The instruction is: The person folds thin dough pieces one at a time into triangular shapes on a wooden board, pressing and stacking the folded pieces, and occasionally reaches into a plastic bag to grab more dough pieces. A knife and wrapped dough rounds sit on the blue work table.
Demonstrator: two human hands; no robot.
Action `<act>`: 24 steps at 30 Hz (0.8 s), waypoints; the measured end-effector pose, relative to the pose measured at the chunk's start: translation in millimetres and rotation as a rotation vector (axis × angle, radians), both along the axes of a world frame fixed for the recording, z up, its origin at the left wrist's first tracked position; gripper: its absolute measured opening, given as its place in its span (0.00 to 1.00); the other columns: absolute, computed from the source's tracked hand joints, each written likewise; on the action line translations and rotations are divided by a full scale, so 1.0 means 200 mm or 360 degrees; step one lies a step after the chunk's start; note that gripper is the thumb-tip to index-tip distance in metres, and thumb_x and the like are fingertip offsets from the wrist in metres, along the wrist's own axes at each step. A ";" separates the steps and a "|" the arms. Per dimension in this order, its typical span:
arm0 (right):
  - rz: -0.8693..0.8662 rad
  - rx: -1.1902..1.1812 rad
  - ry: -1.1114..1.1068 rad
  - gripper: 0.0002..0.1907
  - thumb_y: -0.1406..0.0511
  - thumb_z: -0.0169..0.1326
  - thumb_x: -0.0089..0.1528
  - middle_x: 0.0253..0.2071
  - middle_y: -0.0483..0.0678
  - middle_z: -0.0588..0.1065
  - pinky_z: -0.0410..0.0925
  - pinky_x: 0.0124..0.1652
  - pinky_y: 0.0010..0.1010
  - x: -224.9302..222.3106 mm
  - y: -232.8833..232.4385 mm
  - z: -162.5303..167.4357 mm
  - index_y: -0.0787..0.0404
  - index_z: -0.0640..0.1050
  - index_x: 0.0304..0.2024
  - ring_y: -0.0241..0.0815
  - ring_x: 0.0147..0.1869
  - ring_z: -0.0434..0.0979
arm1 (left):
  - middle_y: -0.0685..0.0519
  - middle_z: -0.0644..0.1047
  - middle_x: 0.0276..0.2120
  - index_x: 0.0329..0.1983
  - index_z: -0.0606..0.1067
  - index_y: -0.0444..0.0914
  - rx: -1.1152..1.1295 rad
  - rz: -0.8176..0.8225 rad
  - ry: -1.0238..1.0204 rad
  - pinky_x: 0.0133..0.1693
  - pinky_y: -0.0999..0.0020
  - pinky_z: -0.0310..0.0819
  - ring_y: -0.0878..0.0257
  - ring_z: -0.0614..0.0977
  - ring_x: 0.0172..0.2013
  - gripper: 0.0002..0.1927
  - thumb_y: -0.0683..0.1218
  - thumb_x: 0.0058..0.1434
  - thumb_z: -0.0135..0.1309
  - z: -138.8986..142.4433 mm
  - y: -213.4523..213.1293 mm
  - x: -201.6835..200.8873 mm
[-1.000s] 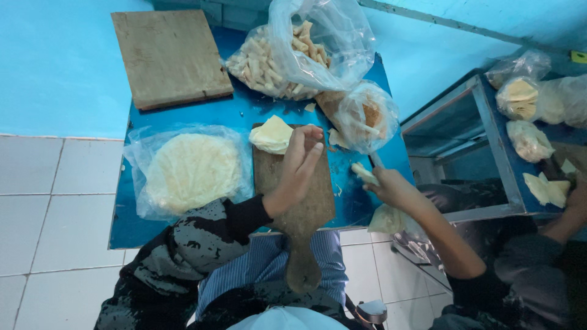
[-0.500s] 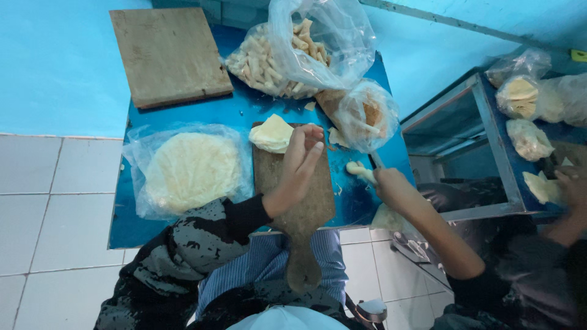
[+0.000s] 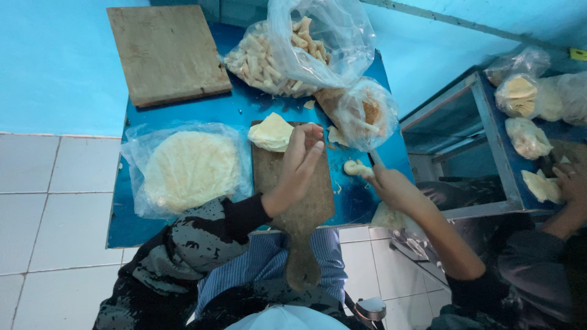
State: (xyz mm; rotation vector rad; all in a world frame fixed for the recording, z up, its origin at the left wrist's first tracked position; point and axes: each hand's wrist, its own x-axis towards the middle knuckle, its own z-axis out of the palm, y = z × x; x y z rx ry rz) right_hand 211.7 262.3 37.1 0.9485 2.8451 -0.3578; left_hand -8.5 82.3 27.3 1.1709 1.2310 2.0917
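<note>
Left hand [image 3: 298, 168] resting on the paddle-shaped wooden board [image 3: 293, 195], fingers loosely curled, fingertips touching the folded pale dough sheet [image 3: 272, 132] at the board's far end; right hand [image 3: 388, 183] pinching a small dough lump [image 3: 353, 167] on the blue table [image 3: 244, 107]; bagged round flatbreads [image 3: 186, 168] just left of the board.

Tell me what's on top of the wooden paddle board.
On the paddle board lie a folded pale dough sheet at its far end and the left hand. Anything beneath the hand is hidden.
</note>
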 end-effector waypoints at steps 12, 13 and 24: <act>-0.0079 0.0151 0.0032 0.13 0.60 0.49 0.68 0.29 0.68 0.76 0.69 0.34 0.56 0.00 0.01 -0.10 0.65 0.75 0.40 0.69 0.36 0.79 | 0.48 0.69 0.52 0.61 0.65 0.33 0.0001 -0.0021 -0.0003 0.59 0.65 0.68 0.60 0.72 0.54 0.16 0.44 0.75 0.44 0.02 -0.02 0.00; -0.0105 0.0174 -0.0018 0.13 0.60 0.49 0.68 0.29 0.68 0.76 0.70 0.35 0.56 -0.01 0.01 -0.11 0.65 0.75 0.40 0.69 0.36 0.79 | 0.48 0.69 0.52 0.61 0.65 0.33 -0.0005 -0.0019 0.0007 0.59 0.65 0.67 0.60 0.72 0.54 0.16 0.44 0.74 0.44 0.02 -0.02 0.00; -0.0109 -0.0040 -0.0112 0.25 0.54 0.61 0.57 0.35 0.68 0.78 0.72 0.40 0.52 0.09 -0.04 0.18 0.69 0.76 0.44 0.68 0.43 0.80 | 0.48 0.70 0.52 0.60 0.66 0.33 0.0012 -0.0012 -0.0019 0.61 0.65 0.67 0.60 0.73 0.56 0.14 0.43 0.75 0.44 0.00 0.00 0.00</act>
